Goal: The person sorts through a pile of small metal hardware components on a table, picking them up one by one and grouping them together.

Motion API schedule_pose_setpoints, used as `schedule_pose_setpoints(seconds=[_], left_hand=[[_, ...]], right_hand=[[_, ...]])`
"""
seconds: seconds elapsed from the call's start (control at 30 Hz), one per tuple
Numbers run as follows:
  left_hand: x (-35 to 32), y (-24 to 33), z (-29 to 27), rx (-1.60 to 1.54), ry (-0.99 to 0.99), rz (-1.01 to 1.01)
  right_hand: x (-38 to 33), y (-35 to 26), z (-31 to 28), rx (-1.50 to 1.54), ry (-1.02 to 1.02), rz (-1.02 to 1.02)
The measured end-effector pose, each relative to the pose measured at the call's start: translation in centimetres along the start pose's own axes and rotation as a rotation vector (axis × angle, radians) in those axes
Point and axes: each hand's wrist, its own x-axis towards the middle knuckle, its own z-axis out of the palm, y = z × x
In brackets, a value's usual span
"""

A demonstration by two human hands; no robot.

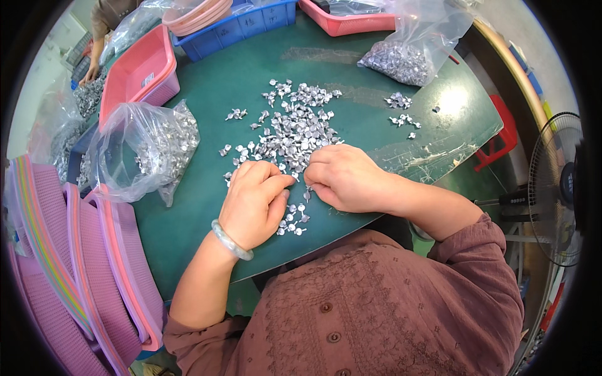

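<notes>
A loose pile of small silvery metal parts (295,128), each with a round flat head, is spread over the green table in front of me. At its near edge my left hand (251,199), with a pale bangle on the wrist, is closed, thumb and fingertips pressed together. My right hand (346,178) is closed too, its curled fingers a short gap from the left ones. Whatever either pinches is too small or hidden to make out. Below the fingers, nearest me, lies a smaller cluster of the same parts (293,222).
An open clear bag of metal parts (169,147) stands left, another bag (398,61) far right. Pink tray (135,69) and blue bin (241,28) line the back. Purple baskets (106,269) stack at left; a fan (558,188) stands right. Another person's arm (97,53) shows far left.
</notes>
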Motion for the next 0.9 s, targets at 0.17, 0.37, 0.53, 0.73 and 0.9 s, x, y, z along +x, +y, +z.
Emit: schedule_pose_setpoints(seconds=[0.17,0.37,0.53,0.73,0.9], left_hand=[[0.3,0.5,0.0,-0.149,0.013,-0.088],[0.3,0.0,-1.2,-0.676,-0.107,-0.414],[0.0,-0.1,-1.2,-1.014,-0.057,-0.563],[-0.1,-0.2,-1.5,-1.032,-0.063,-0.549],[-0.2,-0.6,-1.8,-1.021,-0.074,-0.542]], right_hand=[[1.1,-0.9,-1.3,0.476,-0.050,0.289],[2.8,-1.1,-1.1,0.981,0.004,0.391],[3.3,-1.2,-0.9,0.936,0.034,0.312],[3.3,-1.3,-0.8,0.760,0.153,0.108],[3.4,-1.4,-1.3,0.652,0.140,0.062]])
